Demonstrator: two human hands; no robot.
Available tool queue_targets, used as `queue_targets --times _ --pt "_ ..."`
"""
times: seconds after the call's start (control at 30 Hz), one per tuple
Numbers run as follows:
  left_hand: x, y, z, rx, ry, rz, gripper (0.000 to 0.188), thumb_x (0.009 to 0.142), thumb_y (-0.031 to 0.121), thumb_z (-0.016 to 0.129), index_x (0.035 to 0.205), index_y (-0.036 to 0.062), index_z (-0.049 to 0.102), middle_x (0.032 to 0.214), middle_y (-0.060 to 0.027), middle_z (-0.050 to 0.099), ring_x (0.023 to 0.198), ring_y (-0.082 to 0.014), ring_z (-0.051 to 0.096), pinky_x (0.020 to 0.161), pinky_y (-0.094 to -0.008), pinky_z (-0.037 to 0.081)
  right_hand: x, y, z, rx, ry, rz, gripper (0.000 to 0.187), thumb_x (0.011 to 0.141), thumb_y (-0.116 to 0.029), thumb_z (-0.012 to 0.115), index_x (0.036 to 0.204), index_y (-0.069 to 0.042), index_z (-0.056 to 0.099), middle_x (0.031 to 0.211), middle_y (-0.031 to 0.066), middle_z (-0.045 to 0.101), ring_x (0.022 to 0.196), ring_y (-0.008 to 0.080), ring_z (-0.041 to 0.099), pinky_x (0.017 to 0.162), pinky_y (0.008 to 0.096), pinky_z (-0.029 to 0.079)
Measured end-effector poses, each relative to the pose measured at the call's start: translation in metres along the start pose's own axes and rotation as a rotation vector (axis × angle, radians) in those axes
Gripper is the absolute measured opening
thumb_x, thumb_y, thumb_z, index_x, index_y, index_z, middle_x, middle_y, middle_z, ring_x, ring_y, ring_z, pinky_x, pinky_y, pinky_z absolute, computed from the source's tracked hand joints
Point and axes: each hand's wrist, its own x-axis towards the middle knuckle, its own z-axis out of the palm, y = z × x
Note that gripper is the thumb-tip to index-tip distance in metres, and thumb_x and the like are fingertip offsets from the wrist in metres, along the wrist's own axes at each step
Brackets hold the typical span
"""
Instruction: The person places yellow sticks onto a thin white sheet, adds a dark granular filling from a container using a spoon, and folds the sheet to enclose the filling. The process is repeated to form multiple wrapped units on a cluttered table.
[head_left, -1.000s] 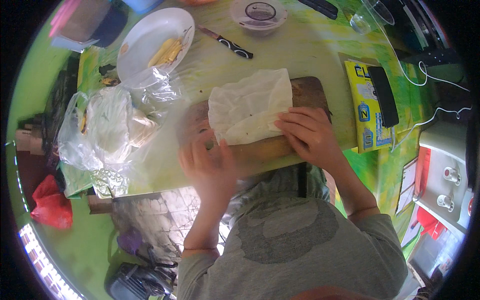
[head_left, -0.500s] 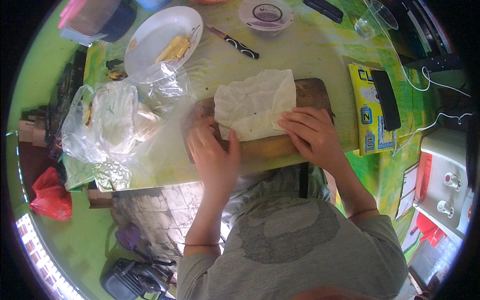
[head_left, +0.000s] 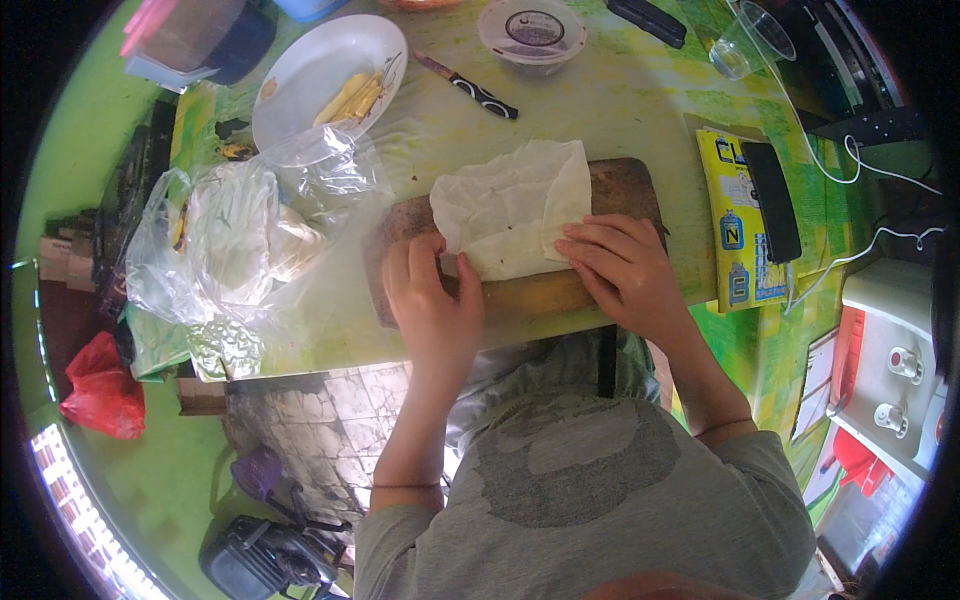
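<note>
A thin, pale spring roll wrapper [head_left: 515, 205] lies on a worn wooden cutting board [head_left: 628, 190] near the table's front edge. Its near side looks folded over, and the far part is spread flat and wrinkled. My left hand [head_left: 428, 290] is at the near left corner of the wrapper, thumb and forefinger closed on its edge. At the near right corner, my right hand [head_left: 622, 262] has its fingertips on top and the thumb tucked at the near edge, gripping the fold. Whatever lies inside the fold is hidden.
Beyond the board are a plate [head_left: 290, 105] with yellow banana pieces [head_left: 350, 97], a knife [head_left: 470, 88] and a lidded tub [head_left: 532, 35]. A plastic bag [head_left: 235, 235] with more pale wrappers lies left. A phone [head_left: 772, 200] rests on a yellow packet [head_left: 735, 220] at right.
My left hand has shifted slightly to the right, its fingers drawing in at the wrapper's left corner, which has moved inward. My right hand stays in place.
</note>
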Motion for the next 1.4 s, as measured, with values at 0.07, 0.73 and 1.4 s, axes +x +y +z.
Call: queue_targets --times 0.07,0.73,1.4 --pt "0.003 0.002 0.000 -0.049 0.002 -0.010 0.021 0.080 0.000 0.064 0.100 -0.0002 0.057 0.090 -0.0152 0.057 0.083 -0.0327 0.059 0.072 -0.0406 0.048 0.000 0.000 0.000 -0.008 0.003 -0.005 0.034 0.082 -0.012 0.067 0.115 -0.014 0.067 0.121 0.0024 0.063 0.113 0.0253 0.057 0.086 0.0443 0.043" --pt "-0.001 0.007 0.009 -0.507 -0.061 -0.240 0.053 0.077 0.001 0.071 0.125 0.0019 0.048 0.101 -0.0108 0.059 0.088 -0.0188 0.061 0.071 -0.0293 0.051 0.015 -0.014 0.001 -0.246 -0.097 -0.149 0.046 0.084 -0.019 0.054 0.128 -0.029 0.064 0.110 0.0083 0.060 0.102 0.0268 0.054 0.082 0.0426 0.041" --pt "-0.003 0.015 0.014 -0.257 -0.052 -0.046 0.066 0.074 -0.011 0.060 0.137 0.0083 0.053 0.105 -0.0085 0.068 0.081 -0.0200 0.061 0.070 -0.0312 0.051 0.016 -0.017 0.004 -0.249 -0.163 -0.127 0.041 0.086 -0.019 0.054 0.127 -0.022 0.062 0.135 0.0023 0.056 0.109 0.0235 0.052 0.084 0.0447 0.042"
